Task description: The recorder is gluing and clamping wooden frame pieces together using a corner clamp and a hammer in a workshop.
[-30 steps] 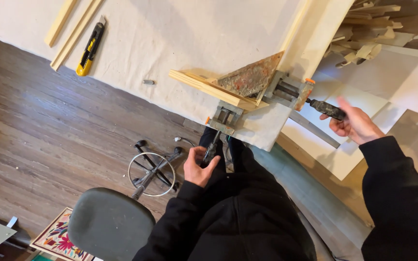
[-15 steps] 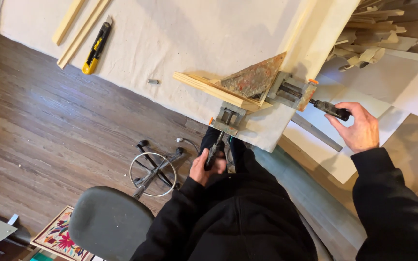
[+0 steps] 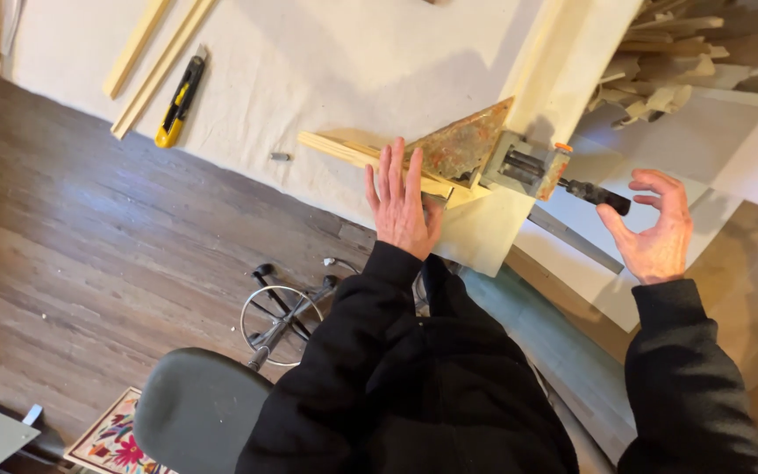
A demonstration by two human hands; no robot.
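A rusty metal corner clamp [image 3: 471, 147] sits at the corner of a cloth-covered table [image 3: 326, 79], gripping light wooden strips [image 3: 344, 151]. My left hand [image 3: 401, 204] lies flat, fingers spread, on the wood and the near clamp jaw, hiding it. My right hand [image 3: 655, 228] hovers open just right of the clamp's black screw handle [image 3: 597, 195], fingers curled and not touching it.
A yellow utility knife [image 3: 178, 102] and two long wooden strips [image 3: 146, 66] lie at the table's far left. A grey stool [image 3: 199, 412] stands below on the dark wood floor. Scrap wood pieces [image 3: 660, 61] pile up at the upper right, above white boards [image 3: 730, 158].
My left hand has let go of the lower clamp handle and moved up flat onto the wood. My right hand has released the black handle and opened beside it.
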